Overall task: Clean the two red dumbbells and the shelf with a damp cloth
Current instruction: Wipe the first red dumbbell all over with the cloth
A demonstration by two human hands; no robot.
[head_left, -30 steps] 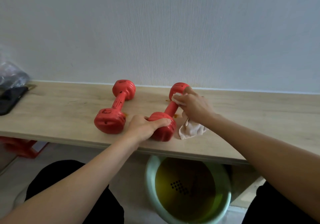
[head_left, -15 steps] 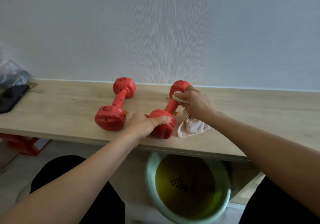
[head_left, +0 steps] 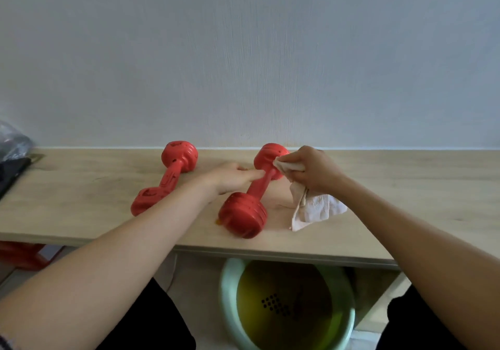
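Two red dumbbells lie on the light wooden shelf (head_left: pixel 81 187). The left dumbbell (head_left: pixel 173 176) lies free, partly hidden by my left forearm. At the far head of the right dumbbell (head_left: pixel 243 214), my right hand (head_left: pixel 313 171) grips a bunched beige cloth (head_left: pixel 316 209) and presses it against that head. The cloth's loose end trails on the shelf. My left hand (head_left: pixel 230 178) lies flat, its straight fingers touching the right dumbbell's handle. A small orange stain (head_left: pixel 217 222) shows on the shelf by the near head.
A pale green basin (head_left: pixel 230 309) with yellowish water stands on the floor below the shelf's front edge. A black object (head_left: pixel 10 171) and a plastic bag (head_left: pixel 13 141) sit at the shelf's far left. A red stool (head_left: pixel 19 255) stands under it. The wall backs the shelf.
My left hand has let go of the right dumbbell's near head and moved up to its handle. My right hand still holds the cloth at the far head.
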